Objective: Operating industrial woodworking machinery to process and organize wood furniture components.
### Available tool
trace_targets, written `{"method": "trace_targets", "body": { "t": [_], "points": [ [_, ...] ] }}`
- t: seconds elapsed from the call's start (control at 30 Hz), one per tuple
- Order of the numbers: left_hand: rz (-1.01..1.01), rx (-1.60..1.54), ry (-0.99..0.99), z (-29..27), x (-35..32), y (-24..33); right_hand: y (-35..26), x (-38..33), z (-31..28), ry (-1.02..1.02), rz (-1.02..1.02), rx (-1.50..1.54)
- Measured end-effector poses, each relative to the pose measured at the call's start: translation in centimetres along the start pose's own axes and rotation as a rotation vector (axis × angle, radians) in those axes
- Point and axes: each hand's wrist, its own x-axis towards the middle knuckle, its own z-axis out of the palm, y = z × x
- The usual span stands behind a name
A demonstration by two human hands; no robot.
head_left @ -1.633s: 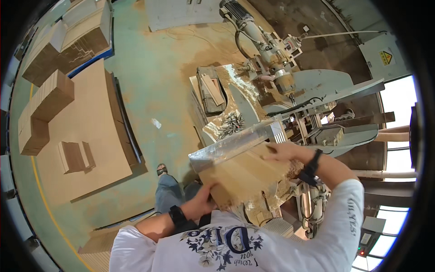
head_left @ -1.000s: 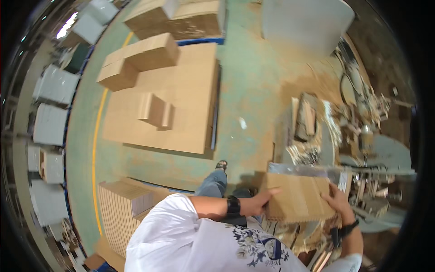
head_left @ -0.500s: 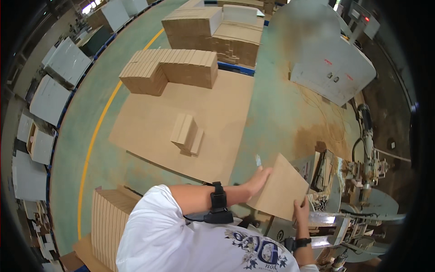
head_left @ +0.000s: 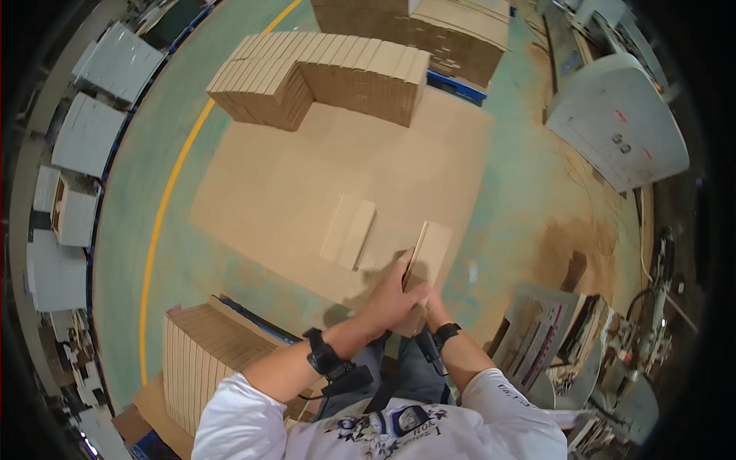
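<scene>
Both hands grip a bundle of flat cardboard sheets [head_left: 428, 257] on edge: left hand [head_left: 395, 303] with fingers clamped over its near side, right hand [head_left: 431, 305] beneath. It stands on the big cardboard-covered pallet [head_left: 291, 192], just beside a smaller bundle [head_left: 349, 230].

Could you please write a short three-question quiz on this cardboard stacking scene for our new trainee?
1. True or false: both hands grip the same bundle of flat cardboard sheets.
2. What lies just to the person's left of the held bundle? A) a blue bucket B) a small stack of folded cardboard C) a broom
3. Fill in: the line painted on the green floor is ____.

Key
1. True: the left hand and right hand hold the cardboard bundle on edge over the large cardboard sheet.
2. B: the small stack lies flat there, apart from the bundle.
3. Yellow: the floor line curves past the sheet.
</scene>
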Motion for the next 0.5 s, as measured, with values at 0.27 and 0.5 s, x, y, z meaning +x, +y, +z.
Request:
{"method": "trace_targets", "body": {
  "t": [0.27,0.5],
  "points": [
    [0.151,0.259,0.286,-2.9,3.9,-5.4,3.4,6.7,2.6,-0.170,0.046,0.044],
    [0.134,0.244,0.288,-5.3,5.7,-5.7,4.8,7.5,2.9,-0.107,0.095,0.031]
  ]
}}
